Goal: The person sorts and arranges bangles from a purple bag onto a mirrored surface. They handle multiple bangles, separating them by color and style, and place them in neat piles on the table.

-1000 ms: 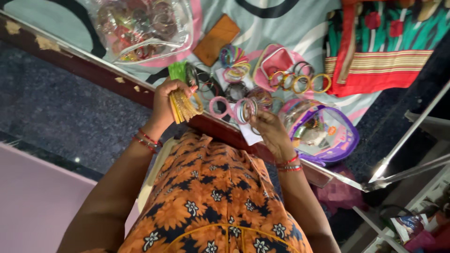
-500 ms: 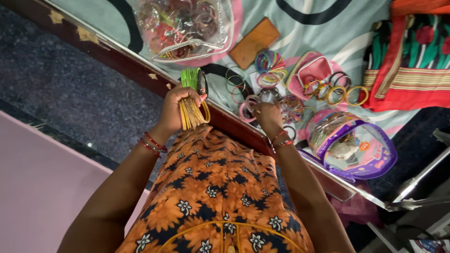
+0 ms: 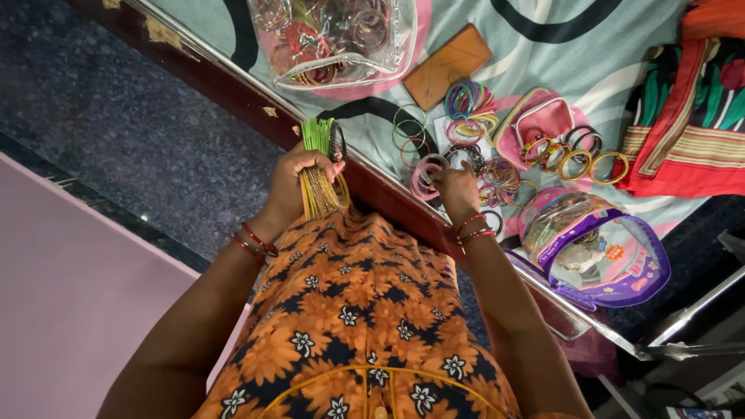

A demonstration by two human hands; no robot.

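Down at the edge of the bed, the left hand (image 3: 299, 182) is gripping a thick stack of thin bangles (image 3: 318, 182), fingers curled tight round it; green ones are sticking out on top and gold ones are hanging below, way too many to count. Over on the other side, the right hand (image 3: 458, 188) is resting on the patterned bedsheet (image 3: 590, 46) with fingers bent down onto a pinkish bangle set (image 3: 425, 174), though I can't tell if it's really gripping it. Both wrists are wearing a couple of red bangles. Lying loose between the hands are about three thin rings (image 3: 409, 132), green and red. Past them a multicoloured bunch (image 3: 469, 99) is sitting just beside a flat brown wallet (image 3: 448, 66). A row of roughly five chunky gold-trimmed bangles (image 3: 574, 154) is lining up next to one pink zip pouch (image 3: 535, 122). Packaging-wise: one clear plastic bag (image 3: 334, 35) stuffed with bangles is lying at the top, and one clear pouch with purple trim (image 3: 597, 248) is sitting near the bed's edge to the right. Folded red and green striped cloth (image 3: 683, 124) is filling the far right corner.
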